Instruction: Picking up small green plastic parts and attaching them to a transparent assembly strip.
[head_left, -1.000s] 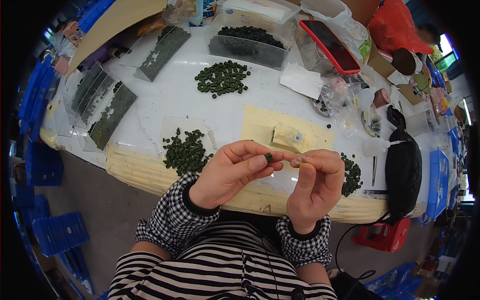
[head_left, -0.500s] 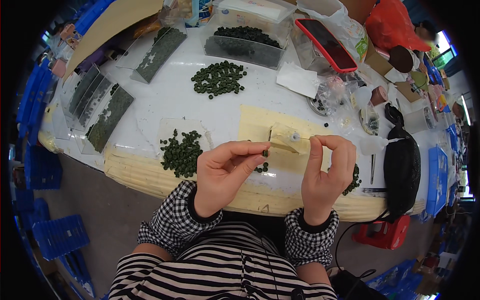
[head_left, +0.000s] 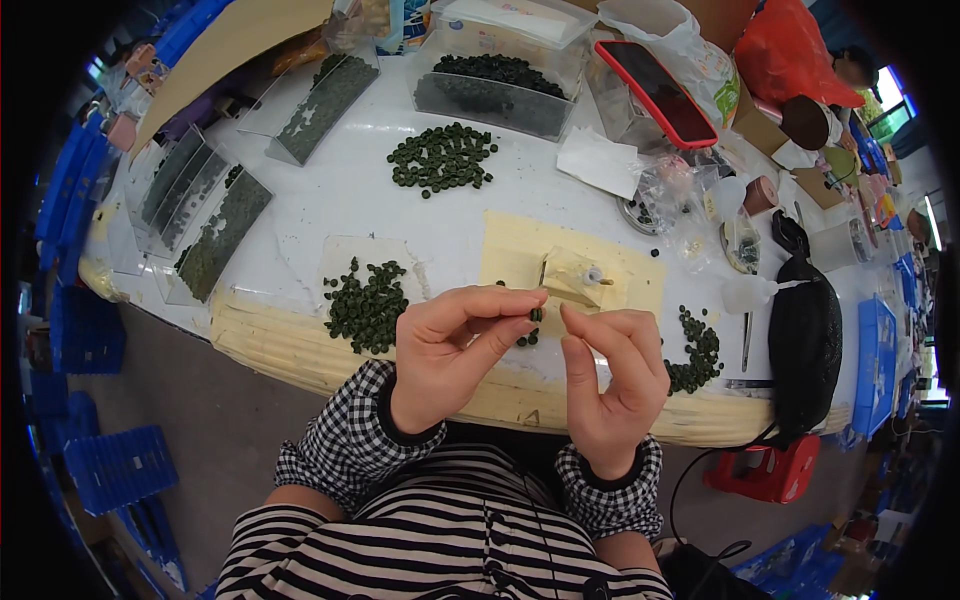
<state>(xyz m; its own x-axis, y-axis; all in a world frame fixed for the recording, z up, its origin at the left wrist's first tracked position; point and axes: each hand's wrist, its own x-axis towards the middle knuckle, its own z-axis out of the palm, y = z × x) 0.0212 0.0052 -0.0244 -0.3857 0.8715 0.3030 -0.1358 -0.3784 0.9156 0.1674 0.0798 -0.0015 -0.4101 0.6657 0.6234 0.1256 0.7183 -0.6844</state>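
A small green piece [head_left: 536,314] is pinched between the closed thumb and fingertips of the left hand [head_left: 440,352], which is set toward its eight o'clock. Toward four o'clock the right hand [head_left: 620,382] is held half-curled, and whether anything thin is gripped by it cannot be told. Farther out, a loose pile [head_left: 366,308] of green pieces is spread at nine o'clock, and a second pile [head_left: 442,158] at eleven.
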